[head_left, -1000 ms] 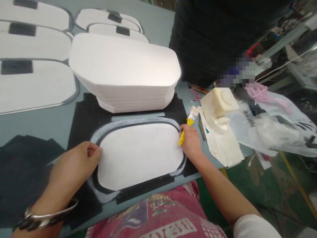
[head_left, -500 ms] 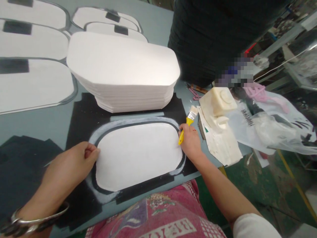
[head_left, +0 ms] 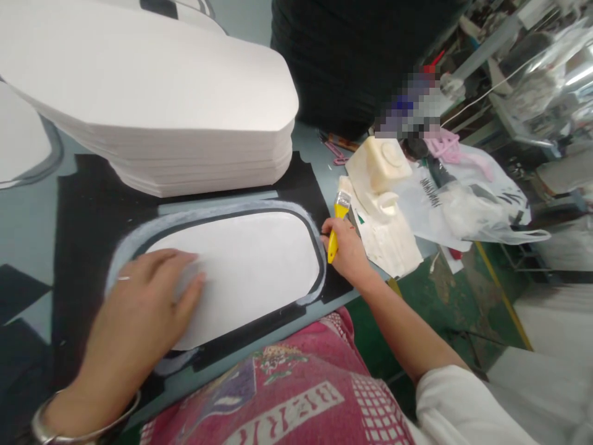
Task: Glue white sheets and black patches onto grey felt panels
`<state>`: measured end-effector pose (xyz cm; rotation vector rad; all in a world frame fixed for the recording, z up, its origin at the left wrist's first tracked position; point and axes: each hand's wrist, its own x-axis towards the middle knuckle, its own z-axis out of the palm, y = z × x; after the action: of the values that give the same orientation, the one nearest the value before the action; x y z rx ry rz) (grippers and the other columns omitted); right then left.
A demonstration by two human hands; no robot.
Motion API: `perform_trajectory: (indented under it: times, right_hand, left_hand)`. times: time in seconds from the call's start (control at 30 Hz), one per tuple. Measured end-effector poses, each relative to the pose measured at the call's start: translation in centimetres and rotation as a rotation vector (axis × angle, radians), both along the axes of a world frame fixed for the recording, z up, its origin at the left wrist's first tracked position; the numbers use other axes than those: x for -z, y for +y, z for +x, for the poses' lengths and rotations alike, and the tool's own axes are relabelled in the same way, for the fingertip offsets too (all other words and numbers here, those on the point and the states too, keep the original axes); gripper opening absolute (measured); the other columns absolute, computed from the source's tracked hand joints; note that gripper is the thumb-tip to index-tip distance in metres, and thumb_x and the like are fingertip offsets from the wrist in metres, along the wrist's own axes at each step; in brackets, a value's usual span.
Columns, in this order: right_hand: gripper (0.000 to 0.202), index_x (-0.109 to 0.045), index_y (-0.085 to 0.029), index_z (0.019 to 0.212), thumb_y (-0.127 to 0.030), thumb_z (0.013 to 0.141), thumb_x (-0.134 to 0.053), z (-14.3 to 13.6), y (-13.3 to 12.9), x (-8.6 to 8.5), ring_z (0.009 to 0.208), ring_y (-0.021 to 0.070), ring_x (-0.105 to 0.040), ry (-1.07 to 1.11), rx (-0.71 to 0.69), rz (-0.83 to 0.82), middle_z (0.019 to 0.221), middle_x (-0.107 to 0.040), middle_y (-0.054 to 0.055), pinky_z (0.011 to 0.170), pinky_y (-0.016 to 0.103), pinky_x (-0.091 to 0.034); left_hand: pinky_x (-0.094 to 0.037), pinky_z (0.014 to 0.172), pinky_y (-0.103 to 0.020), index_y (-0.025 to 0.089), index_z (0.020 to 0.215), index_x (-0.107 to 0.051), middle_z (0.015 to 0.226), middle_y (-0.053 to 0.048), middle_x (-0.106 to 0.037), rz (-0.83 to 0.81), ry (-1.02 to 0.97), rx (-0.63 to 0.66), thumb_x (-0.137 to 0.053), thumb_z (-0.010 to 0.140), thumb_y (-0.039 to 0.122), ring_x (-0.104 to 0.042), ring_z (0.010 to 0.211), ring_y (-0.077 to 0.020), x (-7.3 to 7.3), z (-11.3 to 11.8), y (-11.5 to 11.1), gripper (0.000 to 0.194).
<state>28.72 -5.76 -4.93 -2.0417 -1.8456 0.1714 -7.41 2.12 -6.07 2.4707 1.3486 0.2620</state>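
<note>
A white oval panel (head_left: 259, 266) lies on black sheet material (head_left: 74, 247), framed by a black band and a pale, whitish smear. My left hand (head_left: 143, 296) rests over the panel's left part with its fingers stretched out and slightly blurred; nothing is held in it. At the panel's right edge, my right hand (head_left: 349, 250) is closed around a yellow-handled paintbrush (head_left: 338, 216), its bristles pointing up and away. Just beyond the panel rises a thick stack of white rounded boards (head_left: 185, 105).
Right of the brush stand a cream plastic container (head_left: 386, 162) and a stained pale board (head_left: 391, 241). Pink-handled scissors (head_left: 336, 152) lie behind them. A plastic bag (head_left: 472, 207) sits farther right. A person in dark clothing (head_left: 352, 55) stands across the table.
My left hand has moved from pinching the panel's left edge to lying spread over its surface. My right hand still holds the paintbrush. The view has shifted, moving the stack leftward.
</note>
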Motion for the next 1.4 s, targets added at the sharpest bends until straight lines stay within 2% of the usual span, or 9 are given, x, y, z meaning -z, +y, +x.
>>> perform_trajectory:
  times: [0.13,0.3,0.53,0.73,0.87,1.0,1.13,1.23,1.4]
  right_hand:
    - [0.030,-0.056,-0.023,0.121,-0.014,0.093,-0.057,-0.7,-0.9,0.1,0.107,0.0286,-0.056,-0.038,-0.110,-0.092,0.112,-0.066,0.010,0.095,0.041,-0.047]
    - [0.037,-0.055,-0.022,0.131,-0.016,0.095,-0.057,-1.0,-1.4,0.0,0.108,0.0303,-0.056,-0.149,-0.116,-0.171,0.111,-0.066,0.012,0.093,0.043,-0.046]
    - [0.029,-0.058,-0.022,0.127,-0.027,0.098,-0.061,-1.2,-1.8,-0.3,0.107,0.0322,-0.058,-0.158,-0.085,-0.130,0.112,-0.067,0.014,0.091,0.044,-0.047]
    - [0.025,-0.063,-0.024,0.116,-0.041,0.108,-0.046,-2.0,-2.1,-3.1,0.085,0.0243,-0.068,0.084,-0.156,0.047,0.094,-0.072,0.007,0.080,0.036,-0.052]
    - [0.042,-0.062,-0.027,0.138,-0.052,0.107,-0.047,-2.1,1.4,-5.9,0.077,0.0217,-0.071,0.146,-0.295,0.119,0.097,-0.076,0.006,0.076,0.035,-0.054]
    - [0.048,-0.073,-0.023,0.114,-0.059,0.107,-0.042,-4.2,7.2,-7.4,0.087,0.0229,-0.071,0.190,-0.271,0.232,0.102,-0.074,0.009,0.080,0.037,-0.054]
    - [0.055,-0.068,-0.022,0.083,-0.065,0.105,-0.042,-9.6,11.5,-5.8,0.069,0.0169,-0.065,0.404,-0.265,0.104,0.076,-0.067,0.003,0.061,0.028,-0.049]
    - [0.053,-0.064,-0.022,0.073,-0.067,0.099,-0.054,-12.6,12.5,-4.1,0.064,0.0155,-0.062,0.413,-0.279,0.038,0.066,-0.063,0.000,0.055,0.025,-0.044]
    - [0.051,-0.062,-0.021,0.067,-0.059,0.101,-0.055,-9.2,11.5,-3.4,0.055,0.0135,-0.055,0.355,-0.212,0.034,0.059,-0.059,0.000,0.051,0.026,-0.035]
  left_hand:
    - [-0.049,0.107,-0.052,0.019,0.133,-0.064,0.143,-0.016,-0.054,0.068,0.089,0.211,-0.048,0.102,0.039,-0.054,0.126,-0.0365,-0.6,3.9,-2.3,0.041]
    - [-0.044,0.114,-0.057,0.021,0.134,-0.065,0.148,-0.019,-0.050,0.055,0.164,0.286,-0.049,0.100,0.033,-0.051,0.134,-0.0380,0.1,4.1,-2.7,0.040]
    - [-0.041,0.115,-0.067,0.018,0.138,-0.063,0.155,-0.021,-0.048,0.043,0.165,0.298,-0.054,0.098,0.032,-0.046,0.143,-0.0427,-0.6,4.3,-3.1,0.043]
    - [-0.041,0.119,-0.064,0.015,0.141,-0.062,0.162,-0.017,-0.049,0.039,0.184,0.240,-0.049,0.096,0.015,-0.040,0.152,-0.0368,-1.2,5.6,-5.7,0.047]
    - [-0.046,0.115,-0.068,0.016,0.146,-0.059,0.162,-0.016,-0.049,0.042,0.215,0.207,-0.040,0.095,0.009,-0.042,0.151,-0.0369,-1.2,6.4,-6.3,0.055]
    - [-0.046,0.111,-0.074,0.023,0.150,-0.055,0.160,-0.015,-0.052,0.019,0.196,0.213,-0.047,0.098,0.017,-0.044,0.149,-0.0405,-1.6,6.7,-6.3,0.053]
    - [-0.047,0.108,-0.077,0.024,0.146,-0.059,0.158,-0.016,-0.053,0.010,0.191,0.211,-0.046,0.100,0.019,-0.046,0.147,-0.0424,-1.6,6.8,-6.1,0.048]
    - [-0.046,0.108,-0.077,0.023,0.146,-0.059,0.158,-0.017,-0.053,-0.001,0.167,0.195,-0.045,0.101,0.021,-0.046,0.147,-0.0417,-1.4,6.9,-6.2,0.047]
    - [-0.043,0.111,-0.078,0.024,0.147,-0.058,0.160,-0.015,-0.052,-0.039,0.123,0.173,-0.044,0.102,0.025,-0.044,0.149,-0.0412,-1.1,7.0,-6.4,0.047]
